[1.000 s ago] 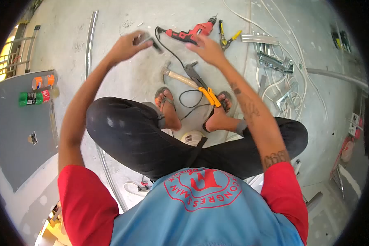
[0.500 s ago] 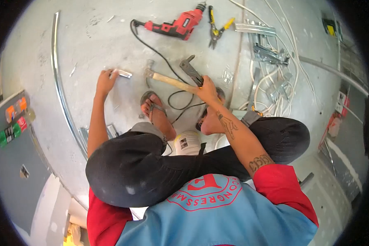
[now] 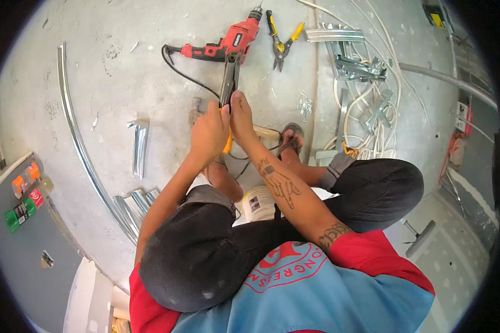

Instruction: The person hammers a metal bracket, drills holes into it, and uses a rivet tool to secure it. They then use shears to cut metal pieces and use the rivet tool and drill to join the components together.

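My left hand and my right hand are together in front of me, closed around a dark grey hand riveter with orange on its handles. Its head points away from me, over the red drill. Below my hands lies a hammer on the floor; its wooden handle shows to the right and its head to the left, the middle hidden. Left of my hands, a short bent metal channel piece rests on the floor.
A red corded drill and yellow-handled snips lie ahead. To the right are metal offcuts tangled with white cable. A long metal channel runs along the left. A white bucket stands between my legs.
My left hand has let go of the metal piece and joined my right hand on the riveter. The hammer has left my right hand and lies on the floor.
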Tool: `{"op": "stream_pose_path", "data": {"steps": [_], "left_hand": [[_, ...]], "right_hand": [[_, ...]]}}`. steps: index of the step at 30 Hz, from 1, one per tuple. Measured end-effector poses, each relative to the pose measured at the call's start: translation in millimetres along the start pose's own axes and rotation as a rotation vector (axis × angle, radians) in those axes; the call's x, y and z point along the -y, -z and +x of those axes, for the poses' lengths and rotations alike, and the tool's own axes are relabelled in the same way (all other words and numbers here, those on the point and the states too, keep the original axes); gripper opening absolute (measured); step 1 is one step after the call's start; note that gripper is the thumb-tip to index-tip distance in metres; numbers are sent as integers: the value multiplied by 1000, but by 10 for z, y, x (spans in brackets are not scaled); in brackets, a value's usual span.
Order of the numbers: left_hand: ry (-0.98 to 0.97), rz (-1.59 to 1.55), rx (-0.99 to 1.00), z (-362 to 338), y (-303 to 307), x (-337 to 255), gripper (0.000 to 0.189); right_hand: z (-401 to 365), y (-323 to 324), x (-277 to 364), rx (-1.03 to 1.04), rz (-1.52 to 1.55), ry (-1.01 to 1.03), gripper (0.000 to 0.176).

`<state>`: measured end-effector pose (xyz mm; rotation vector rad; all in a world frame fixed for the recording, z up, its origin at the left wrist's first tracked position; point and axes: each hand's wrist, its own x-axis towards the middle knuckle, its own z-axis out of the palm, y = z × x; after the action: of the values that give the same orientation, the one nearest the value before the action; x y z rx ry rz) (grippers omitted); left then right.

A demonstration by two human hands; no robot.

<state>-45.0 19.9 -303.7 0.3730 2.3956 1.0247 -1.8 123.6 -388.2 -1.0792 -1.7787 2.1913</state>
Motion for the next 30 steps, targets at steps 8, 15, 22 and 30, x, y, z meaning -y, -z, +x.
{"op": "stream_pose_path", "data": {"steps": [8, 15, 22, 30], "left_hand": [[108, -75, 92, -45, 563, 54, 38], [189, -22, 334, -126, 1118, -232, 36], [225, 8, 293, -612, 1829, -1502, 23], [-314, -300, -110, -1455, 1917, -2083, 51]], "right_hand": [[-314, -623, 132, -81, -303, 3, 43], [-353, -173, 60, 151, -434, 129, 39], [381, 1285, -224, -330, -997, 297, 21], [698, 2194, -263, -167, -1286, -95, 24]]}}
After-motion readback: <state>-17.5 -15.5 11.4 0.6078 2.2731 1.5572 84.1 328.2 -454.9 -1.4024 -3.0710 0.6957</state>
